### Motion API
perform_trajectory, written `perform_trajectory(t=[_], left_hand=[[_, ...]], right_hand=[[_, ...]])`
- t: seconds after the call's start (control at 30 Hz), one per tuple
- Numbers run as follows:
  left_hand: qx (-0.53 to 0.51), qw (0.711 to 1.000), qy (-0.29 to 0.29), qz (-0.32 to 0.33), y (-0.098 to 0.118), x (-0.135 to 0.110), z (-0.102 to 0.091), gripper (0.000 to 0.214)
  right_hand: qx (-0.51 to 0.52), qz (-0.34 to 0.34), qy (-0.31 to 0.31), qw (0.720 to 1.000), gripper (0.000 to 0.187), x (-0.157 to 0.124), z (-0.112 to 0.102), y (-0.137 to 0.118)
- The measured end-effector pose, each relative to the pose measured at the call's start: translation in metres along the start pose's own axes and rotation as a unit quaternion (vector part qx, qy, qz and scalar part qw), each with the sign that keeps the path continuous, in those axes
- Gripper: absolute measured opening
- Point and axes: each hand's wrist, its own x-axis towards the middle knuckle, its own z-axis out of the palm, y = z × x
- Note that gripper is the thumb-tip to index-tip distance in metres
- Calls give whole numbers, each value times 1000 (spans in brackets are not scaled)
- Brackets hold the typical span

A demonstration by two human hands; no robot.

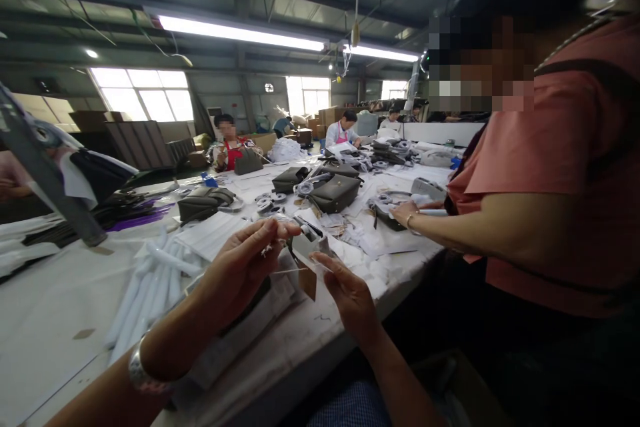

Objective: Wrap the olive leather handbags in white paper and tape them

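Note:
My left hand [253,257], wearing a silver bracelet [145,370], is raised over the table with thumb and fingers pinched together. A thin white string [267,250] shows in its grip. Facing it, my right hand [353,297] has its fingertips closed on a pale flat piece [306,252], whose exact kind I cannot make out. A brown tag [307,282] hangs just below, between the hands. Part of a dark bag lies beneath my left hand, mostly hidden by it.
White padded tubes [155,287] are piled at the left. Dark handbags [335,192] and wrapped straps stand across the white table [45,320]. Close on my right, a co-worker in a coral shirt [530,167] handles another bag. More people work at the far side.

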Motion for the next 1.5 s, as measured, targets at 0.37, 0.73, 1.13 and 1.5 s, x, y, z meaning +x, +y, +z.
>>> perform_trajectory(t=[0.37, 0.73, 1.13, 1.5], left_hand=[[6, 1000, 9, -6, 0, -5, -4, 30], [14, 1000, -14, -14, 3, -5, 0, 29], [23, 999, -26, -20, 4, -5, 5, 31], [-27, 999, -36, -30, 7, -13, 7, 25]], right_hand=[[327, 158, -132, 922, 61, -9, -4, -4], [189, 109, -52, 975, 42, -8, 1, 11], [160, 109, -106, 975, 48, -4, 12, 8], [-10, -49, 88, 995, 12, -12, 15, 22]])
